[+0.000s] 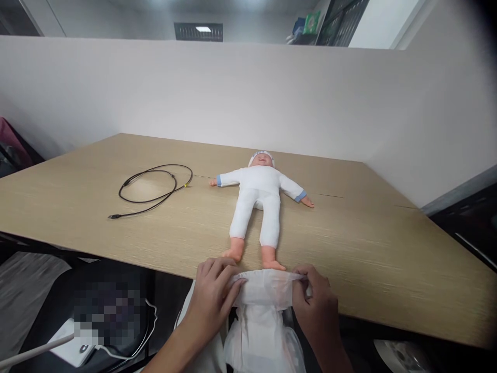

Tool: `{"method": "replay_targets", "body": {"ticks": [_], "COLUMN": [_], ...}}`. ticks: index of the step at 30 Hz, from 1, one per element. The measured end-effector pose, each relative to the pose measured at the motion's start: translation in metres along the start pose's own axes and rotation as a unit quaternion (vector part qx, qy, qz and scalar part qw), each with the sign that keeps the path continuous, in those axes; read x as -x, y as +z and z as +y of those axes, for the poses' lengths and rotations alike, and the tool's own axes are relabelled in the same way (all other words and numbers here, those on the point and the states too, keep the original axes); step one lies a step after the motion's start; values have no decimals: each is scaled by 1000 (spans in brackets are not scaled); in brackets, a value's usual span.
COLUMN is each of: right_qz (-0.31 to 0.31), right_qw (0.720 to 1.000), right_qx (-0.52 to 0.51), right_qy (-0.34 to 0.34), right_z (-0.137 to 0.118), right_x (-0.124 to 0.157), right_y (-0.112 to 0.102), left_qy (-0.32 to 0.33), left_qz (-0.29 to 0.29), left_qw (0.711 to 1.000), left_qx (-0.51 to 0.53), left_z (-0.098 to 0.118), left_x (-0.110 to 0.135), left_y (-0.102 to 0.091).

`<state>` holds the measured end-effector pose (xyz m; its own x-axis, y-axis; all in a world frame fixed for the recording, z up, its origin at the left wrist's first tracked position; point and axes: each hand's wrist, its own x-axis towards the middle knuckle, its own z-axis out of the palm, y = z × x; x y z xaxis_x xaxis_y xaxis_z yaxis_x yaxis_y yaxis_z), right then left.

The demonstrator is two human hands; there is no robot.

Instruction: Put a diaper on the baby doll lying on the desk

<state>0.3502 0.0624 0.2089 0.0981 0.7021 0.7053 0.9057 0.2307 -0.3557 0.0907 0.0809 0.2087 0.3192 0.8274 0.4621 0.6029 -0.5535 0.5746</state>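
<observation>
A baby doll (259,202) in a white suit and cap lies on its back on the wooden table (368,248), arms spread, feet toward me. At the table's near edge, just below the doll's feet, both my hands hold a white diaper (267,290). My left hand (212,295) grips the diaper's left waistband side with fingers curled over it. Gripping the right side is my right hand (316,303). The diaper's lower part hangs down below the table edge between my forearms.
A black cable (153,189) lies looped on the table to the doll's left. White partition walls (233,93) enclose the table at the back and right. Below the table's left edge sit a dark bag and a white device with a cord (77,347).
</observation>
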Motion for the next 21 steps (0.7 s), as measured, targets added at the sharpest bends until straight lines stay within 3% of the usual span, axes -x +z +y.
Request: {"method": "replay_targets", "body": {"ticks": [5, 8, 11, 15, 21], "right_qz": [-15, 30, 35, -42, -143], "right_qw": [995, 991, 997, 997, 986], "right_qx": [90, 126, 61, -19, 28], "right_qy": [-40, -22, -38, -69, -82], "right_z": [14, -13, -55, -86, -73], "right_x": [-14, -13, 2, 26, 37], "right_y": [0, -3, -1, 17, 35], "left_qy": [-28, -41, -52, -62, -10], "left_qz": [-18, -25, -28, -28, -51], "left_qw": [998, 996, 994, 992, 997], "left_qx": [44, 70, 88, 105, 52], "left_z": [-4, -4, -3, -6, -17], "left_x": [-21, -31, -38, -46, -49], "left_y": [1, 3, 4, 3, -4]}}
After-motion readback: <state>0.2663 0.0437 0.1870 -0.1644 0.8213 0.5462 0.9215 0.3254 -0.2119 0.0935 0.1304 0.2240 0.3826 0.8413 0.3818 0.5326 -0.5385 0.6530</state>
